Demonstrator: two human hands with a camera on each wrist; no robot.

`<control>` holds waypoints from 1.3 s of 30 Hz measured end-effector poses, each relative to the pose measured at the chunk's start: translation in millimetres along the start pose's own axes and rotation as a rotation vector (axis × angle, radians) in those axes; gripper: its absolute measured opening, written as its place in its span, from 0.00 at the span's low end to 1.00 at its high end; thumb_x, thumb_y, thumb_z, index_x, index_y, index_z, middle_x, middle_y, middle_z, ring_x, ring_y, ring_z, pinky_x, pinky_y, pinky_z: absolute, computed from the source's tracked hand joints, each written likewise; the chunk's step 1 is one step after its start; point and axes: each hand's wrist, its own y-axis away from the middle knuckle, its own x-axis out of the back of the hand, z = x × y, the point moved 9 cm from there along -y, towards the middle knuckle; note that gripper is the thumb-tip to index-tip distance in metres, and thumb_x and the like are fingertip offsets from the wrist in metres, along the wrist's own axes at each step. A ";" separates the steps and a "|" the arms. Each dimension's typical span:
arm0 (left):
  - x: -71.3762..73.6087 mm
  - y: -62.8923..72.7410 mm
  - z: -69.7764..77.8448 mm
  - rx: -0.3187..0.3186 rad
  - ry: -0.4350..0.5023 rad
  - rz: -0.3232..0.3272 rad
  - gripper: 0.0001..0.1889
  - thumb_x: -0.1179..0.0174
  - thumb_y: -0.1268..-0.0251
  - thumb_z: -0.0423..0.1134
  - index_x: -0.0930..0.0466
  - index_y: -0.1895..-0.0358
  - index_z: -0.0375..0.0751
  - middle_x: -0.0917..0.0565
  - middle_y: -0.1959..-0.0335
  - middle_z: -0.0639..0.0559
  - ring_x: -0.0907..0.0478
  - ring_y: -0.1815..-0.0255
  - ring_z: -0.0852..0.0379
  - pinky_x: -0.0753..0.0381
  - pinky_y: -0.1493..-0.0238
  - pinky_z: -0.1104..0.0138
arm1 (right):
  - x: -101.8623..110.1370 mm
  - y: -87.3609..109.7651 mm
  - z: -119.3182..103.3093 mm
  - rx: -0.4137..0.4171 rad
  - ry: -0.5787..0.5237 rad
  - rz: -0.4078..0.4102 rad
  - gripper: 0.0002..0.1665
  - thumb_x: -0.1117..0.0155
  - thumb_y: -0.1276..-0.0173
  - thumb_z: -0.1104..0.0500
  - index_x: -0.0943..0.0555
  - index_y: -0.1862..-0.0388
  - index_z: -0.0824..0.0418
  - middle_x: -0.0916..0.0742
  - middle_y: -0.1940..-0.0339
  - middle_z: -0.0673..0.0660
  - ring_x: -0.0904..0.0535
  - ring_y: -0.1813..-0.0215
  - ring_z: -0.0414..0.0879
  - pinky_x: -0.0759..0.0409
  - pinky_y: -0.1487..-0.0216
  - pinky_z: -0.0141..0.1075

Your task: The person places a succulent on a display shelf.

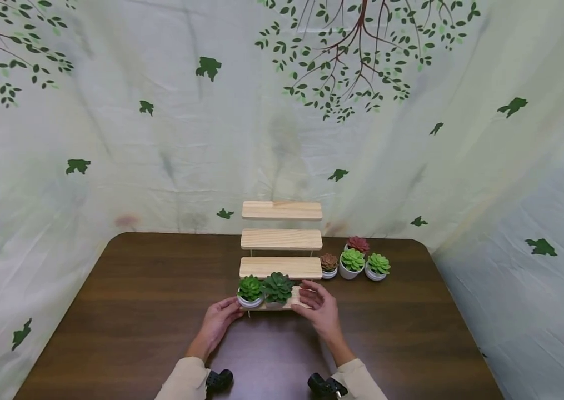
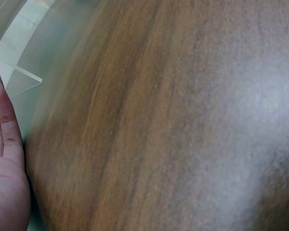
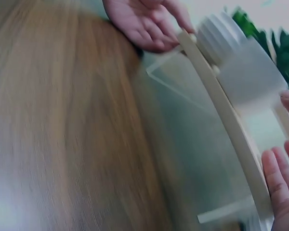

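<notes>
A tiered stand with pale wooden boards (image 1: 280, 268) stands on the table. On its lowest board sit a bright green succulent (image 1: 250, 288) in a ribbed white pot and, to its right, a dark green succulent (image 1: 278, 286) in a smooth white pot (image 3: 253, 74). My left hand (image 1: 219, 323) is at the left end of that board, fingertips by the ribbed pot (image 3: 220, 37). At the right end is my right hand (image 1: 323, 311), fingers loosely bent. In the right wrist view, its fingers (image 3: 278, 174) lie along the board, and one fingertip is at the smooth pot's edge.
Right of the stand are a brown succulent (image 1: 329, 263), a red one (image 1: 358, 244) and two light green ones (image 1: 352, 259), all potted. The dark wooden table (image 1: 161, 289) ends at a leaf-printed white curtain (image 1: 171, 139). Both sleeves carry black wrist devices.
</notes>
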 end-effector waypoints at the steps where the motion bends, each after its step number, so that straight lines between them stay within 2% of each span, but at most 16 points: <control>1: 1.0 -0.2 0.4 -0.003 -0.001 0.008 0.13 0.49 0.33 0.23 0.28 0.50 0.16 0.18 0.65 0.50 0.20 0.65 0.60 0.18 0.59 0.69 | 6.7 0.0 -0.9 0.005 0.004 0.016 0.34 0.27 0.49 0.75 0.27 0.41 0.73 0.21 0.45 0.72 0.23 0.45 0.65 0.20 0.45 0.44; 5: 2.6 -1.2 0.1 0.002 0.003 0.021 0.12 0.49 0.33 0.22 0.28 0.50 0.17 0.18 0.65 0.50 0.20 0.66 0.60 0.18 0.59 0.69 | 38.2 -0.6 -2.2 0.024 0.052 0.104 0.33 0.27 0.50 0.75 0.25 0.43 0.71 0.19 0.48 0.71 0.19 0.50 0.61 0.17 0.51 0.35; 10: 2.4 -1.3 -1.1 0.012 0.016 0.016 0.10 0.49 0.33 0.22 0.26 0.52 0.19 0.18 0.66 0.50 0.20 0.66 0.60 0.18 0.59 0.69 | 82.6 -0.5 -1.5 0.057 0.020 0.253 0.31 0.28 0.51 0.77 0.25 0.46 0.74 0.17 0.53 0.71 0.17 0.55 0.48 0.17 0.57 0.29; 15: 3.0 -1.8 -0.9 0.005 0.025 0.015 0.09 0.50 0.34 0.21 0.25 0.53 0.21 0.18 0.67 0.51 0.20 0.66 0.60 0.18 0.60 0.69 | 122.8 -4.1 -3.8 0.112 -0.058 0.392 0.30 0.29 0.51 0.79 0.27 0.47 0.79 0.14 0.60 0.58 0.17 0.60 0.39 0.18 0.59 0.27; 17: 2.6 -2.1 -0.7 0.000 0.025 0.010 0.09 0.49 0.34 0.22 0.25 0.54 0.21 0.18 0.67 0.51 0.20 0.66 0.60 0.18 0.60 0.70 | 136.7 -6.3 -3.9 0.123 -0.074 0.428 0.31 0.29 0.51 0.79 0.29 0.47 0.81 0.14 0.61 0.54 0.17 0.60 0.39 0.18 0.59 0.26; 20: 2.3 -2.1 -1.1 0.000 0.018 0.011 0.08 0.49 0.34 0.22 0.24 0.54 0.23 0.18 0.66 0.52 0.20 0.66 0.60 0.18 0.59 0.70 | 157.3 -8.6 -1.0 0.119 -0.085 0.484 0.32 0.28 0.51 0.79 0.29 0.46 0.80 0.15 0.60 0.54 0.18 0.60 0.40 0.18 0.60 0.25; 27: 1.5 -1.7 -2.5 0.006 -0.001 0.013 0.10 0.49 0.32 0.23 0.26 0.51 0.19 0.18 0.66 0.51 0.20 0.65 0.60 0.18 0.59 0.69 | 201.5 -8.6 10.3 0.076 0.045 0.623 0.34 0.26 0.49 0.74 0.29 0.43 0.74 0.21 0.52 0.66 0.23 0.54 0.50 0.23 0.60 0.20; 31: 1.6 -1.7 -3.6 0.015 -0.006 0.015 0.11 0.49 0.32 0.23 0.27 0.50 0.18 0.18 0.66 0.51 0.20 0.66 0.60 0.18 0.59 0.70 | 220.0 -7.7 19.9 0.022 0.106 0.666 0.38 0.25 0.48 0.71 0.31 0.39 0.70 0.24 0.47 0.66 0.27 0.49 0.54 0.26 0.59 0.19; 34: 1.4 -1.9 -4.2 0.023 -0.012 0.014 0.11 0.50 0.32 0.23 0.28 0.50 0.18 0.18 0.66 0.52 0.20 0.66 0.61 0.18 0.59 0.70 | 228.2 -9.8 27.7 -0.032 0.144 0.656 0.41 0.25 0.47 0.69 0.33 0.36 0.67 0.25 0.41 0.64 0.29 0.44 0.55 0.28 0.57 0.20; 37: 0.7 -2.0 -3.5 0.022 -0.006 0.014 0.12 0.50 0.32 0.23 0.28 0.49 0.18 0.18 0.66 0.51 0.20 0.65 0.60 0.18 0.59 0.70 | 230.9 -15.6 34.7 -0.085 0.162 0.612 0.44 0.25 0.46 0.68 0.37 0.32 0.65 0.28 0.35 0.63 0.32 0.38 0.56 0.29 0.51 0.26; 39: 0.0 -1.7 -2.7 0.014 -0.003 0.009 0.12 0.50 0.32 0.23 0.28 0.49 0.17 0.18 0.65 0.51 0.20 0.65 0.60 0.18 0.59 0.70 | 231.3 -20.0 38.2 -0.111 0.162 0.581 0.47 0.26 0.45 0.68 0.39 0.30 0.64 0.31 0.32 0.63 0.35 0.35 0.57 0.29 0.44 0.34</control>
